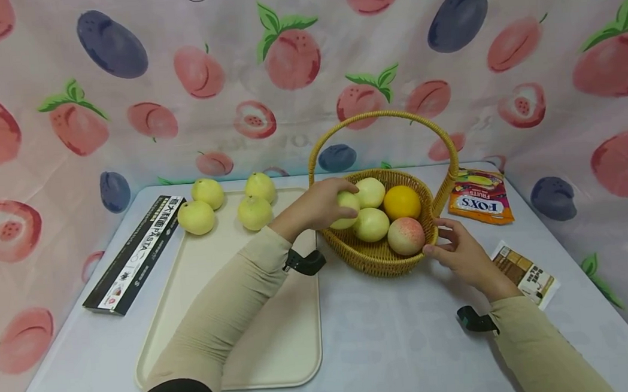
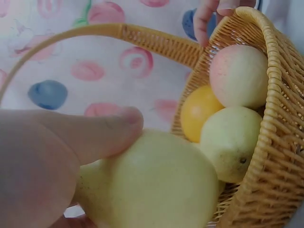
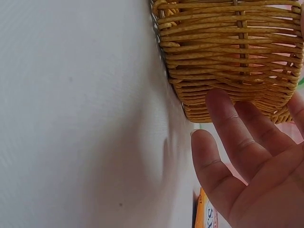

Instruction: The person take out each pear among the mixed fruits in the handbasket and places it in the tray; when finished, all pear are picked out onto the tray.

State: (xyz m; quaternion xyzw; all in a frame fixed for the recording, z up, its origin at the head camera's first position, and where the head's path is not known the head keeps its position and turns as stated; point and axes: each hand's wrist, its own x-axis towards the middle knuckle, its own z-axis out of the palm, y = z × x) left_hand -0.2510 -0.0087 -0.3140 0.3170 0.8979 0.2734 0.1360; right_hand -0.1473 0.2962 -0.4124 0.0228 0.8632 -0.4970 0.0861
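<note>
My left hand (image 1: 322, 204) grips a pale yellow-green pear (image 2: 161, 180) at the left side of the wicker basket (image 1: 380, 268). The thumb lies over the top of this fruit; the fingers under it are mostly hidden. Inside the basket are two more pale pears (image 1: 371, 225), an orange (image 1: 402, 202) and a pinkish peach (image 1: 406, 236). My right hand (image 1: 460, 256) rests against the basket's right side below the handle. In the right wrist view its fingers (image 3: 237, 137) are spread and fairly straight, some tips touching the weave.
A cream tray (image 1: 269, 342) lies left of the basket, with several yellow-green pears (image 1: 254, 212) at its far end. A black pasta box (image 1: 134, 255) leans along the tray's left side. Right of the basket lie an orange FOX'S bag (image 1: 480, 196) and a brown-and-white packet (image 1: 525, 273).
</note>
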